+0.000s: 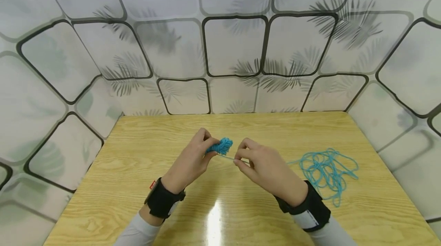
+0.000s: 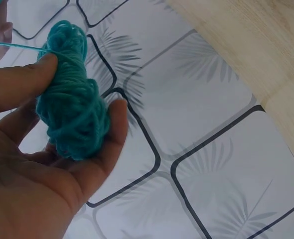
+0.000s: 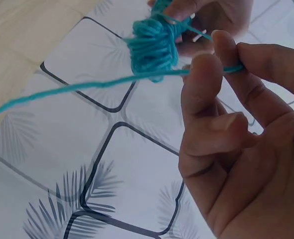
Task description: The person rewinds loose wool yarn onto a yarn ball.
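My left hand [image 1: 195,153] grips a small wound bundle of turquoise yarn [image 1: 222,146] above the table, thumb on one side and fingers round the other. In the left wrist view the yarn bundle [image 2: 74,109] shows its criss-crossed wraps, with the thumb pressed near its narrower end. A single strand runs taut from the bundle to my right hand [image 1: 267,163], which pinches it between thumb and fingers. Beyond that pinch, the yarn strand [image 3: 87,85] trails away across the right wrist view. Several loops of the bundle's end face the right hand.
A loose tangle of turquoise yarn [image 1: 325,171] lies on the wooden table [image 1: 138,135] at the right, beyond the right forearm. Patterned panels [image 1: 234,47] with leaf prints stand behind the table and on both sides. Black bands [image 1: 164,200] circle both wrists.
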Motion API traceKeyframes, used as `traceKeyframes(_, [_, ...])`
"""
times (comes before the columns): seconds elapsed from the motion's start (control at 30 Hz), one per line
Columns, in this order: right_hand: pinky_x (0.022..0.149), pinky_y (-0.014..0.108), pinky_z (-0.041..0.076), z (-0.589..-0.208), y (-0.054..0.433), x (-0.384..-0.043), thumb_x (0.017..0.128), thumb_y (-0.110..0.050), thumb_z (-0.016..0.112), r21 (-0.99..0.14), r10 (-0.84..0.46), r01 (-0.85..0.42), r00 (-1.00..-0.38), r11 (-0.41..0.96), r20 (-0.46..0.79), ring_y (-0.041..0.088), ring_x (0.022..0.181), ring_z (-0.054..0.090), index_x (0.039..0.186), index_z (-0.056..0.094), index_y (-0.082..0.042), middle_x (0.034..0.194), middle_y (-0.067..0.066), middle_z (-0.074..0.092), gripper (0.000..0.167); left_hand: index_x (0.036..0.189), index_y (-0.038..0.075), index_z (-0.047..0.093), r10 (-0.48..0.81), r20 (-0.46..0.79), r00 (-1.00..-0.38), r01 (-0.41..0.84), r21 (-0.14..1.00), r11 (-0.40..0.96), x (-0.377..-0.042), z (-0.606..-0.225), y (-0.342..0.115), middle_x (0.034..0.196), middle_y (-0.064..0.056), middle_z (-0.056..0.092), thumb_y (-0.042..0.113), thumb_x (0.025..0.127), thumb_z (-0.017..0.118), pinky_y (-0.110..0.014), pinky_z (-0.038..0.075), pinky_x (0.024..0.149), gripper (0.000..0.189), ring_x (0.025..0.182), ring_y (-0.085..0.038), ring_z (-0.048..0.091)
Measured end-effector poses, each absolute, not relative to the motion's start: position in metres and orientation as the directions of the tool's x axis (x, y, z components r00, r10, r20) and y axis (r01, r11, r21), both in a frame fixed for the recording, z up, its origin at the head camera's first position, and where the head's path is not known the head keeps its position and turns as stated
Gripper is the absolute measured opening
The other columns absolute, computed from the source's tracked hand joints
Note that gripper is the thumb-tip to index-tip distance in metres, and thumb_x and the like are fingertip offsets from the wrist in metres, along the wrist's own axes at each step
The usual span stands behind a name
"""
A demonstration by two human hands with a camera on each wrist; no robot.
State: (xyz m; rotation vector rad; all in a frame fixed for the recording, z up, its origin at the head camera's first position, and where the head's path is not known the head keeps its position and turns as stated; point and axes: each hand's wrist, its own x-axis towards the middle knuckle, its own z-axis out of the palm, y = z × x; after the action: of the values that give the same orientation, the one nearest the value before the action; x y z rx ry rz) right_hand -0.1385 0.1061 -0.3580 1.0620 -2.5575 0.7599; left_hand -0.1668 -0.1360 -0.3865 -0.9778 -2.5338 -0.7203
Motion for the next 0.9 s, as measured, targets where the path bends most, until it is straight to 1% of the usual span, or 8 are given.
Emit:
traceKeyframes(0.13, [0.054, 0.019, 0.043, -0.353, 0.109, -0.141, 0.097, -0.014, 0.074, -0.36, -0.569, -0.72, -0.692, 0.594, 0.444, -0.002, 0.061, 0.045, 0.091, 0.073, -0.018, 0.093, -0.006, 0.064, 0.007, 0.118, 0.003, 0.069, 0.541, 0.436, -0.719, 0.693, 0.39, 0.607, -0.164, -0.386, -0.136, 0.104, -0.004, 0.049, -0.001, 0.093, 0.075, -0.024, 0.051, 0.073, 0.026, 0.087, -0.012, 0.051])
traceKeyframes(0.23, [0.055, 0.02, 0.044, -0.349, 0.11, -0.143, 0.098, -0.015, 0.073, -0.371, -0.56, -0.71, -0.702, 0.599, 0.44, -0.002, 0.06, 0.046, 0.094, 0.074, -0.017, 0.088, -0.008, 0.066, 0.006, 0.116, 0.003, 0.069, 0.56, 0.414, -0.718, 0.696, 0.431, 0.573, -0.161, -0.386, -0.136, 0.105, -0.004, 0.053, -0.001, 0.092, 0.075, -0.023, 0.054, 0.075, 0.025, 0.089, -0.012, 0.056])
traceKeyframes(0.37, [0.052, 0.021, 0.043, -0.342, 0.112, -0.145, 0.101, -0.018, 0.07, -0.419, -0.546, -0.679, -0.734, 0.602, 0.405, -0.003, 0.054, 0.044, 0.096, 0.075, -0.017, 0.079, -0.012, 0.066, 0.007, 0.112, 0.003, 0.069, 0.595, 0.395, -0.7, 0.709, 0.485, 0.512, -0.157, -0.386, -0.133, 0.105, -0.004, 0.06, -0.001, 0.09, 0.078, -0.022, 0.056, 0.079, 0.024, 0.091, -0.013, 0.062])
traceKeyframes(0.53, [0.051, 0.021, 0.045, -0.337, 0.113, -0.148, 0.102, -0.018, 0.069, -0.456, -0.538, -0.661, -0.75, 0.596, 0.385, -0.007, 0.05, 0.046, 0.097, 0.075, -0.017, 0.075, -0.011, 0.066, 0.008, 0.107, 0.003, 0.069, 0.621, 0.367, -0.692, 0.703, 0.538, 0.465, -0.153, -0.389, -0.127, 0.103, -0.004, 0.065, 0.001, 0.088, 0.081, -0.022, 0.057, 0.081, 0.023, 0.093, -0.016, 0.066])
traceKeyframes(0.67, [0.052, 0.021, 0.046, -0.339, 0.115, -0.154, 0.102, -0.017, 0.069, -0.458, -0.532, -0.67, -0.743, 0.585, 0.407, -0.007, 0.051, 0.049, 0.095, 0.074, -0.018, 0.072, -0.011, 0.065, 0.008, 0.105, 0.005, 0.069, 0.627, 0.327, -0.707, 0.666, 0.606, 0.435, -0.15, -0.39, -0.121, 0.101, -0.003, 0.069, 0.002, 0.087, 0.083, -0.021, 0.057, 0.077, 0.023, 0.09, -0.012, 0.068])
traceKeyframes(0.73, [0.051, 0.021, 0.045, -0.341, 0.116, -0.157, 0.102, -0.017, 0.069, -0.451, -0.53, -0.678, -0.735, 0.58, 0.423, -0.006, 0.052, 0.049, 0.095, 0.074, -0.018, 0.069, -0.012, 0.062, 0.009, 0.103, 0.008, 0.068, 0.629, 0.318, -0.709, 0.653, 0.632, 0.417, -0.148, -0.389, -0.119, 0.098, -0.001, 0.069, 0.003, 0.086, 0.084, -0.021, 0.056, 0.075, 0.024, 0.087, -0.009, 0.066])
traceKeyframes(0.8, [0.053, 0.021, 0.046, -0.343, 0.118, -0.161, 0.101, -0.018, 0.07, -0.441, -0.526, -0.685, -0.728, 0.58, 0.44, -0.004, 0.053, 0.05, 0.095, 0.075, -0.018, 0.067, -0.014, 0.059, 0.008, 0.101, 0.011, 0.067, 0.638, 0.319, -0.701, 0.648, 0.659, 0.383, -0.144, -0.387, -0.117, 0.097, 0.001, 0.069, 0.004, 0.085, 0.085, -0.021, 0.056, 0.074, 0.026, 0.085, -0.007, 0.064])
traceKeyframes(0.9, [0.053, 0.022, 0.046, -0.346, 0.119, -0.164, 0.099, -0.018, 0.072, -0.45, -0.523, -0.693, -0.721, 0.564, 0.454, -0.003, 0.053, 0.05, 0.096, 0.076, -0.017, 0.064, -0.016, 0.056, 0.006, 0.103, 0.014, 0.067, 0.658, 0.329, -0.678, 0.647, 0.691, 0.322, -0.136, -0.382, -0.117, 0.098, 0.003, 0.067, 0.007, 0.085, 0.085, -0.023, 0.055, 0.077, 0.026, 0.087, -0.006, 0.062])
